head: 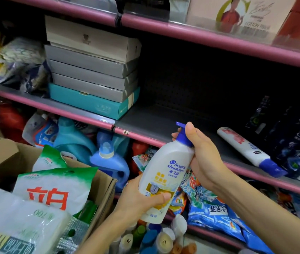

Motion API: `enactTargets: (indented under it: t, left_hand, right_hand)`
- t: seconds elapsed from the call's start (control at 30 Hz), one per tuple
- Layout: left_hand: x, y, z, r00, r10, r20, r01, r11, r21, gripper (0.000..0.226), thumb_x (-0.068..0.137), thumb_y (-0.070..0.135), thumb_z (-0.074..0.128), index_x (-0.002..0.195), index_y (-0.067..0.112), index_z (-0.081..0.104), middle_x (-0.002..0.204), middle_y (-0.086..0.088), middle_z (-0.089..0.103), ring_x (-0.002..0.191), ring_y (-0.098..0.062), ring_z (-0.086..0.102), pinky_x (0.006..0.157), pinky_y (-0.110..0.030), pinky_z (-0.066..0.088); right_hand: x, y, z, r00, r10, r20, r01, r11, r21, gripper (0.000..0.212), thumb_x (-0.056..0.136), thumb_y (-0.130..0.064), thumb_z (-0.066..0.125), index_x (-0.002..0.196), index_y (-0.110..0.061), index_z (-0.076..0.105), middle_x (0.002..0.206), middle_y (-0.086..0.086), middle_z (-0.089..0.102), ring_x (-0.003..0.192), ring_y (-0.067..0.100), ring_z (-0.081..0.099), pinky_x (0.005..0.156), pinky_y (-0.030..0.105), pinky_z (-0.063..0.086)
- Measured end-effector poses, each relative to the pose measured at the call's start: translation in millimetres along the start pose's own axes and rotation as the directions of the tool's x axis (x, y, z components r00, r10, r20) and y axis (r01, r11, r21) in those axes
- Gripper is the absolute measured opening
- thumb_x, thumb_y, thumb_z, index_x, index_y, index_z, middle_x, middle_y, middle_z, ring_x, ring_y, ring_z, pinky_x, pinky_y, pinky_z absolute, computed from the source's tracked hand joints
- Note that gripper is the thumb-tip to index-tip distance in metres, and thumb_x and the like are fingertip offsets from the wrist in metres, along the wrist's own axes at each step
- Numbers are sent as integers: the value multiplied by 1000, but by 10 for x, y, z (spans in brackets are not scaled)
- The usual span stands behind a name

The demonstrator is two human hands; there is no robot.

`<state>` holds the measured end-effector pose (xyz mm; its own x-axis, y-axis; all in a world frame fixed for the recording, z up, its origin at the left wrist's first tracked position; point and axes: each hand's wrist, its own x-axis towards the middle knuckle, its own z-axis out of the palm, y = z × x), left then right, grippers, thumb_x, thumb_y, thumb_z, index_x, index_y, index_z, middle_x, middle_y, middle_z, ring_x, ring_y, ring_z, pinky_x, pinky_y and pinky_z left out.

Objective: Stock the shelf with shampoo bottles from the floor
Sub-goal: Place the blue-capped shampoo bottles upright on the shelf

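Shampoo bottle (165,173) is tilted in the air, just in front of the shelf (164,125) front edge. Left hand (142,197) wraps its base; right hand (200,153) curls round the pump neck. Risks: the pump catching the pink lip, or the base knocking the lying white bottle (248,149). Open room is mid-shelf, between the stacked boxes (90,70) and the dark bottles (297,143).

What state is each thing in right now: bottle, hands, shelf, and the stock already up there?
White pump bottle: tilted, held in front of the shelf, not yet placed.
Left hand: grip round the bottle's base.
Right hand: grip round the bottle's neck by the blue pump.
Shelf: middle stretch bare.
White tube: lying on its side.
Dark bottles: standing upright.
Stacked boxes: piled flat.
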<state>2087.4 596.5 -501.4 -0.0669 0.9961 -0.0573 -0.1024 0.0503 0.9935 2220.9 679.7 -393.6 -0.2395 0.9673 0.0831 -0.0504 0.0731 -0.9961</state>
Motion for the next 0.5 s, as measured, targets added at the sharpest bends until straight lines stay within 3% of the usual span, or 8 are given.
enactTargets:
  t: [0.13,0.23,0.33,0.5]
  left_hand:
    - [-1,18,-32,998,-43,48,43,999,6,36,67,12,84,99,18,69,94,2,75,86,-15,72,68,-24,56]
    - [-15,44,-21,994,-71,89,73,997,-17,51,60,26,85,107,16,67,100,0,74,94,-18,71,78,-31,57]
    - [-16,77,-8,992,-75,97,79,996,-38,55,60,27,86,109,16,66,101,0,74,93,-18,71,76,-31,57]
    - [14,196,16,996,-51,77,62,987,-146,55,58,28,82,109,16,66,98,-2,75,89,-19,72,67,-27,57]
  right_hand:
    - [13,-12,-37,997,48,65,-50,998,33,35,95,-45,47,98,-15,64,88,-2,73,75,11,66,77,34,54]
    - [26,-38,-60,994,54,97,-58,998,36,37,94,-45,47,101,-12,63,87,-3,73,74,8,66,73,28,56]
    - [49,-97,-58,993,56,105,-62,997,47,37,93,-44,50,105,-12,63,90,-2,72,78,10,66,77,30,56]
    - [-92,36,-24,970,102,220,-88,994,-71,58,74,-43,75,120,-21,48,100,4,72,90,23,72,76,38,58]
